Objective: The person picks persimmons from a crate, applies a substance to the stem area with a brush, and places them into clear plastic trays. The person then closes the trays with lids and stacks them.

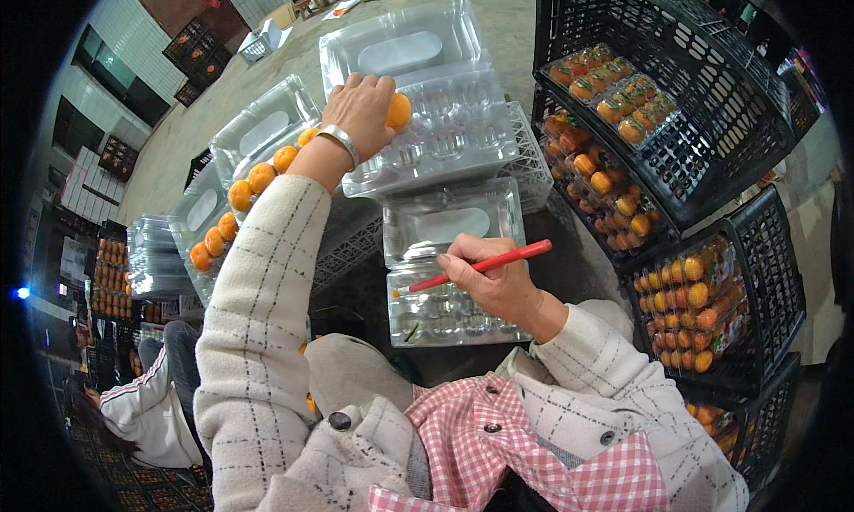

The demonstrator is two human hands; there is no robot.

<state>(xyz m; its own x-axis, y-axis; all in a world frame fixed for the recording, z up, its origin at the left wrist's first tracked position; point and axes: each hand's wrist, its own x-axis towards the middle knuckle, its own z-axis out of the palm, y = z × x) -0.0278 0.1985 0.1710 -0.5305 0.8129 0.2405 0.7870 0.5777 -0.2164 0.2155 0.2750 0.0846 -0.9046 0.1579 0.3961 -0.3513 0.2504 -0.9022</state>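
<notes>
My left hand (363, 111), with a silver bracelet at its wrist, grips an orange fruit (399, 111) at the left part of a clear plastic clamshell tray (454, 118) with moulded cups. Between the thumb and fingers of my right hand (490, 278) is a red pen-like tool (517, 255), its tip pointing left over a nearer clear clamshell (460, 325) whose lid stands raised. A small orange bit lies by the tip. Left of these, partly under my left sleeve, a row of orange fruits (261, 178) sits in another clamshell, and more fruits (213, 241) lie in one beyond it.
Black plastic crates (767, 278) with packed clamshells of orange fruit (694, 298) stand stacked at the right. A white crate (530, 152) supports the trays. Stacked empty clamshells (150, 255) are at the left, near a person in a white jacket (150, 412).
</notes>
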